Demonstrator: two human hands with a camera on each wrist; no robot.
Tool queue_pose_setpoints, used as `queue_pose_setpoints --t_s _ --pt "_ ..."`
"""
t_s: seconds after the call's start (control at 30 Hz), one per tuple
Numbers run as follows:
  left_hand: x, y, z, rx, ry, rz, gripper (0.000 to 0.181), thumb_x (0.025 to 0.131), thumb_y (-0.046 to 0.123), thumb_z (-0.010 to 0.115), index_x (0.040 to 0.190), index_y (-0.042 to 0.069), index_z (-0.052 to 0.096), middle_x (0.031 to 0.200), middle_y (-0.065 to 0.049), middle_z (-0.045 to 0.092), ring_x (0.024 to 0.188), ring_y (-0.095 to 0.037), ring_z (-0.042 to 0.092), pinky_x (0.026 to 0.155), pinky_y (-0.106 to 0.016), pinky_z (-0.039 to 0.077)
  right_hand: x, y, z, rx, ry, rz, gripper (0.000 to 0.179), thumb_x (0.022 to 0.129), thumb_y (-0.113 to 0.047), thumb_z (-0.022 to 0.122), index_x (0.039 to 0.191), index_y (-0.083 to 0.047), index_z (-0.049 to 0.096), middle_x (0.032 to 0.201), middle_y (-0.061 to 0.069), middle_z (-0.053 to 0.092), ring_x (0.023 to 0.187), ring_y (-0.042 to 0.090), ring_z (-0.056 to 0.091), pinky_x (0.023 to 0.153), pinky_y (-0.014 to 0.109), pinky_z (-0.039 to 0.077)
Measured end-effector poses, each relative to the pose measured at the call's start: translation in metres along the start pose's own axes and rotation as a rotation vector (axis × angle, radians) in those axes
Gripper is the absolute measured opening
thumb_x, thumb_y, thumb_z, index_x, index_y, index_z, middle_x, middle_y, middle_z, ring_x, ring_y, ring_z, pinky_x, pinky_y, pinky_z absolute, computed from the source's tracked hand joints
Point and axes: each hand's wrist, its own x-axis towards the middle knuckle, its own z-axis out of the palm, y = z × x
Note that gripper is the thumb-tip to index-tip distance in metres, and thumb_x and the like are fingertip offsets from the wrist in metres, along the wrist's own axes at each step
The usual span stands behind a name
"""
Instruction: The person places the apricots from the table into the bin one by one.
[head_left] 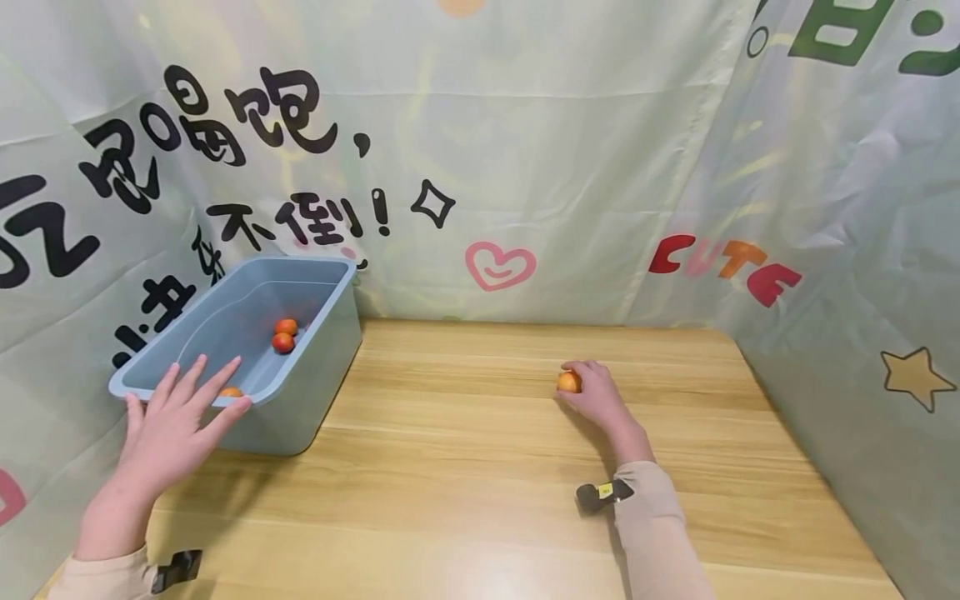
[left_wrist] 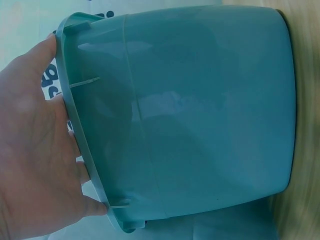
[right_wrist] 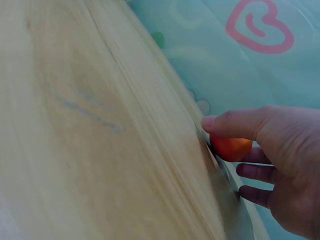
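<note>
My left hand (head_left: 168,433) lies at the near rim of a blue-grey plastic bin (head_left: 326,375), fingers spread and mostly straight over the edge. In the left wrist view, the fingertips meet that rim along the bin's end wall (left_wrist: 210,115). Inside the bin are two red-orange fruits (head_left: 282,342) by the right wall and an orange one (head_left: 231,392) near the front, partly hidden by the rim. Toward the back of the table, my right hand (head_left: 600,400) holds a small round orange-red fruit (head_left: 567,382) between thumb and fingers, close over the wood.
The wooden table (head_left: 450,467) stretches between the bin and the right hand. A printed cloth (head_left: 570,183) hangs along its back edge and both sides. Dark wrist-worn devices (head_left: 600,497) sit at the sleeves.
</note>
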Motion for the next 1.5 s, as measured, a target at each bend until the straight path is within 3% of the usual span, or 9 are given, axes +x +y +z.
queue_pose_setpoints --t_s 0.23,0.63,1.03,1.5 --pt "0.000 0.001 0.000 0.004 -0.001 -0.003 0.066 0.098 0.054 0.045 0.156 0.038 0.017 0.163 -0.021 0.008 0.149 -0.047 -0.010 0.098 -0.079 -0.023 -0.001 0.001 -0.003 -0.023 -0.020 0.002 0.049 0.083 -0.015 0.075 0.126 0.002 0.059 0.124 0.025 0.059 0.116 0.044 0.050 0.099 0.056 0.043" --pt "0.001 0.002 0.001 0.009 -0.012 -0.005 0.065 0.099 0.054 0.045 0.156 0.037 0.017 0.163 -0.023 0.009 0.149 -0.048 -0.010 0.098 -0.080 -0.021 0.000 -0.013 -0.007 -0.020 -0.027 -0.022 0.053 0.081 -0.019 0.077 0.127 0.000 0.060 0.123 0.023 0.061 0.114 0.041 0.053 0.096 0.054 0.046" --pt "0.001 0.001 0.000 0.000 -0.005 -0.002 0.064 0.099 0.053 0.044 0.155 0.039 0.016 0.163 -0.020 0.007 0.149 -0.048 -0.007 0.098 -0.079 -0.023 0.008 -0.047 0.002 -0.036 -0.029 -0.112 0.051 0.083 -0.021 0.076 0.128 -0.004 0.060 0.125 0.019 0.062 0.115 0.035 0.055 0.100 0.051 0.046" --pt "0.002 0.000 -0.001 0.006 -0.009 0.003 0.065 0.099 0.053 0.044 0.156 0.039 0.015 0.163 -0.021 0.006 0.148 -0.049 -0.008 0.097 -0.079 -0.023 0.010 -0.091 0.032 -0.113 -0.054 -0.287 0.047 0.081 -0.023 0.078 0.124 -0.010 0.063 0.115 0.009 0.066 0.109 0.029 0.058 0.098 0.046 0.047"
